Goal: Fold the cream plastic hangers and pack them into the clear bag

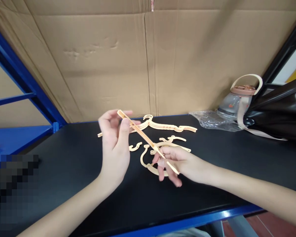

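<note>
A cream plastic hanger piece [143, 135], seen nearly edge-on, slants through the air from upper left to lower right. My left hand [115, 144] pinches its upper end between thumb and fingers. Near the lower end, my right hand [174, 161] grips it with the thumb and fingertips, the other fingers spread below. Beneath lie loose curved hanger parts [144, 158], partly hidden by my right hand. A small hook [136, 147] rests between the hands. Farther back, several assembled hangers [162, 125] lie stacked together, their left side partly covered by my left hand.
The black tabletop [224, 171] has a blue front edge. Cardboard [108, 59] stands upright behind it. At the back right are a clear bottle with a strap [234, 102], crumpled plastic film [207, 120] and a black bag [281, 105]. A blue metal frame [24, 75] rises at left.
</note>
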`<action>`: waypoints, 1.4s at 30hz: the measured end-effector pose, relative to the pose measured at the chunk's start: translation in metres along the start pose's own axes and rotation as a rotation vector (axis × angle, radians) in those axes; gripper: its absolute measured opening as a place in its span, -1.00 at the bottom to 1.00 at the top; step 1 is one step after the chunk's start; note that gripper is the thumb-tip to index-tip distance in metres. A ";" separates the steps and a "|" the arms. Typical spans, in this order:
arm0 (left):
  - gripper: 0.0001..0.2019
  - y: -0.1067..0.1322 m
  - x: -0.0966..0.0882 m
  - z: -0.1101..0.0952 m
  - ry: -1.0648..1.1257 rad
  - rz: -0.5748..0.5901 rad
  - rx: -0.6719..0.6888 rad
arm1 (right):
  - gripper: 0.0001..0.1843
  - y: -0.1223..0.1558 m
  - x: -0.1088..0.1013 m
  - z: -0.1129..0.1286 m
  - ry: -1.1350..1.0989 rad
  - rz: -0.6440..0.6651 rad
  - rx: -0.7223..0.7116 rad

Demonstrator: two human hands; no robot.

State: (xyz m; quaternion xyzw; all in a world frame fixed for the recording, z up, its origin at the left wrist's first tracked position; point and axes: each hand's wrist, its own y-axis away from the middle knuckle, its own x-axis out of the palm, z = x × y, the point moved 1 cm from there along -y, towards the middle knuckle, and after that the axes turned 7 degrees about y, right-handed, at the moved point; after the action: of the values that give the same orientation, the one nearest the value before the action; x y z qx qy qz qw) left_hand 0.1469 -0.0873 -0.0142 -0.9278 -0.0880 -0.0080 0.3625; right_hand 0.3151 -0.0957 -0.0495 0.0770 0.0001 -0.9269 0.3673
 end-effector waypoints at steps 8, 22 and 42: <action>-0.57 -0.012 -0.015 -0.008 -1.075 0.328 0.871 | -0.71 0.003 -0.026 0.009 0.519 -0.423 -0.207; -0.74 0.004 -0.001 0.007 -1.247 0.948 0.703 | -0.62 -0.002 -0.018 -0.002 0.216 -0.268 -0.045; -0.76 0.045 0.025 -0.002 -1.507 0.811 0.356 | -0.69 0.002 -0.006 0.005 0.838 -0.484 -0.152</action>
State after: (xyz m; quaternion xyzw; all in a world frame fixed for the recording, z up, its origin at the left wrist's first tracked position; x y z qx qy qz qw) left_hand 0.1790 -0.1173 -0.0407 -0.5756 0.0329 0.7509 0.3220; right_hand 0.3197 -0.0932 -0.0438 0.4140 0.2334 -0.8724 0.1143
